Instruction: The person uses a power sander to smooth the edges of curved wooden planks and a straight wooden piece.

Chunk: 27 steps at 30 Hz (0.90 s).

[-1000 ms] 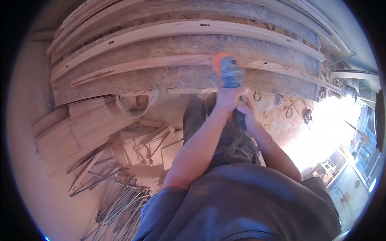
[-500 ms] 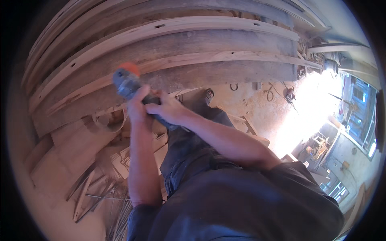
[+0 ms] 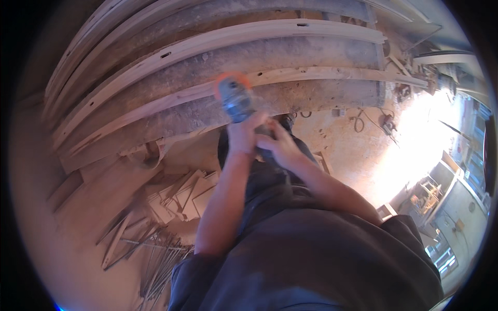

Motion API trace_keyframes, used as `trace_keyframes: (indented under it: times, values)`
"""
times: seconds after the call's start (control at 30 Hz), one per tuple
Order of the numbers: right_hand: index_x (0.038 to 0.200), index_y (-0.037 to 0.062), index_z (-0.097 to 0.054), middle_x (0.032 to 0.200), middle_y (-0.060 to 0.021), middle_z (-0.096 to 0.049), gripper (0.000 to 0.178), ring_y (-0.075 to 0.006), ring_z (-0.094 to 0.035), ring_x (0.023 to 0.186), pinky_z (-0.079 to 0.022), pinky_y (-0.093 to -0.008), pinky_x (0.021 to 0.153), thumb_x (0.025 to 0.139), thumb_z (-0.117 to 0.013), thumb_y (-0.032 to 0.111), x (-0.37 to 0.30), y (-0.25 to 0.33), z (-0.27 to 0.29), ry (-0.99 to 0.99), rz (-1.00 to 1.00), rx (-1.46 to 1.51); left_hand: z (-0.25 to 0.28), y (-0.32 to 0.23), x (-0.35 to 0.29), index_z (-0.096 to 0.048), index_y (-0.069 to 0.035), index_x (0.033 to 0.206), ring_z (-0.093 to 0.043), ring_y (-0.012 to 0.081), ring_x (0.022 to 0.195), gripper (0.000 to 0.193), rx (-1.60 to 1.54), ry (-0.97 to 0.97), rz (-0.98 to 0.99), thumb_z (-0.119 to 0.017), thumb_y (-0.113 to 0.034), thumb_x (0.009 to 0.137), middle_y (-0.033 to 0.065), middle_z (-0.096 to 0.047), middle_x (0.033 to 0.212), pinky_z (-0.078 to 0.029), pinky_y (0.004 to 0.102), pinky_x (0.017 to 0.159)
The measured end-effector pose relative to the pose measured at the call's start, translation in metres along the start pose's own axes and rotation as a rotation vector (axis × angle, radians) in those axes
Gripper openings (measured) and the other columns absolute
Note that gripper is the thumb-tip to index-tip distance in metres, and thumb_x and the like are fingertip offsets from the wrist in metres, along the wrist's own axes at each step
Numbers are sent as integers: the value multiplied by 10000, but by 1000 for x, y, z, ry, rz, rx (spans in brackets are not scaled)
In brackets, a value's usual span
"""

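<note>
Both my hands are closed around an angle grinder [image 3: 237, 103] with a grey head and an orange disc [image 3: 242, 79]. My left hand [image 3: 244, 136] wraps the body just behind the head. Farther back, my right hand [image 3: 280, 145] grips the handle end, which is partly hidden by my fingers. The disc is over or against a long pale wooden rail [image 3: 181, 96] on the workbench [image 3: 321, 96]; motion blur hides whether it touches. Behind it lies a second rail [image 3: 233, 37] with dark slots cut in it.
More long boards [image 3: 111, 39] lie at the far side of the bench. Wood offcuts [image 3: 181, 199] and thin rods [image 3: 161, 267] are heaped on the floor at lower left. A corded tool [image 3: 389, 124] lies on the floor at right, near bright sunlight.
The grinder and both hands have moved to the right along the near rail. The view has shifted slightly too. My grip looks the same.
</note>
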State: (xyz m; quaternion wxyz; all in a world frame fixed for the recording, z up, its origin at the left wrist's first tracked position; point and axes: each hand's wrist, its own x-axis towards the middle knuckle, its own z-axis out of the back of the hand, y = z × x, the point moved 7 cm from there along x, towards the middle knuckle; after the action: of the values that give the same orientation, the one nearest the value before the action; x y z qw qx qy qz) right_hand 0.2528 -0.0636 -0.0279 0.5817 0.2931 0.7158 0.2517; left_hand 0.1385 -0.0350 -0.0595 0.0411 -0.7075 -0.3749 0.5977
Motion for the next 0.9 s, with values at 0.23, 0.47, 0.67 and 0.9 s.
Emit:
trace_keyframes:
  times: [0.23,0.47,0.67,0.9]
  values:
    - [1400,16,-505,1087,-83,-650,554,-141,-642,901,-539,-306,772,921,-699,216,-51,4,151,-70,-99,196,-155,70,-11,-698,-29,914,-685,217,715,205,82,166,49,-823,-97,766,86,-705,844,-543,362,688]
    - [1441,9,-477,1150,-155,-693,701,-258,-679,1097,-525,-394,962,873,-736,328,-11,-6,111,-14,37,-33,-100,46,-2,-721,-23,911,-679,200,742,200,61,39,7,-807,-148,780,81,-718,870,-540,360,687]
    - [1494,16,-448,1300,-151,-644,701,-238,-599,1255,-461,-380,1066,899,-732,253,-1,29,59,91,5,-373,-45,33,6,-723,7,930,-709,238,766,157,-157,5,26,-756,-106,826,110,-725,870,-559,374,693]
    - [1314,25,-535,996,-99,-671,488,-161,-678,870,-556,-312,736,899,-737,185,-58,3,184,-213,-8,269,-175,96,-1,-720,-2,930,-698,190,749,253,142,212,-5,-835,-140,752,88,-717,865,-560,355,679]
